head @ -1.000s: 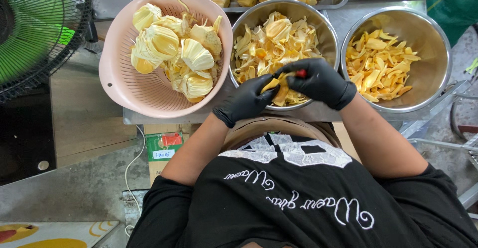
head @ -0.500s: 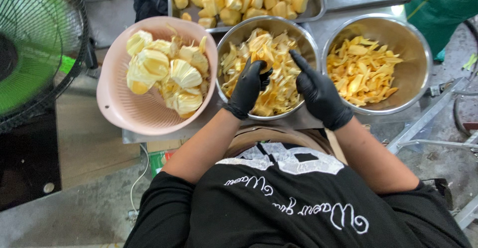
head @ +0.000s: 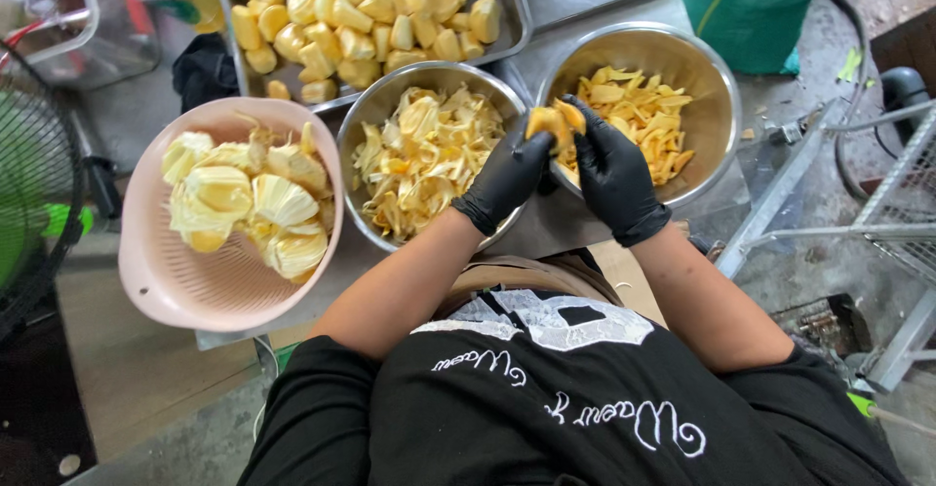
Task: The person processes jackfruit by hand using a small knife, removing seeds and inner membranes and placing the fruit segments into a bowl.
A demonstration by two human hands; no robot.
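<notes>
- Between the fingertips of both gloved hands sits a yellow jackfruit pod [head: 551, 120], raised above the gap where the middle steel bowl [head: 375, 116] and the right steel bowl [head: 717, 106] meet.
- Half a second ago both hands were down in the middle bowl among the pale scraps, with nothing clearly lifted; now they have come up and to the right with one piece between them.
- Left hand [head: 507, 179]: fingers curled around the pod's near side, thumb pressed against it, so it is grasping the fruit.
- Right hand [head: 614, 169]: fingers wrapped over the pod's far side, also gripping it; whether a small blade is tucked in this hand cannot be told.
- Judging from that shift, a fresh piece has been picked out and is being opened or stripped, rather than sorted in the bowl.
- Just beyond the right fingers, the right bowl holds darker orange-yellow strips.
- Under and left of the left fingers, the middle bowl holds a loose heap of pale fibres and rags.
- Well left of both hands, a pink colander [head: 171, 286] carries whole pale pods.
- Past the fingertips, further from the person, a metal tray [head: 517, 18] is filled with cleaned yellow bulbs.
</notes>
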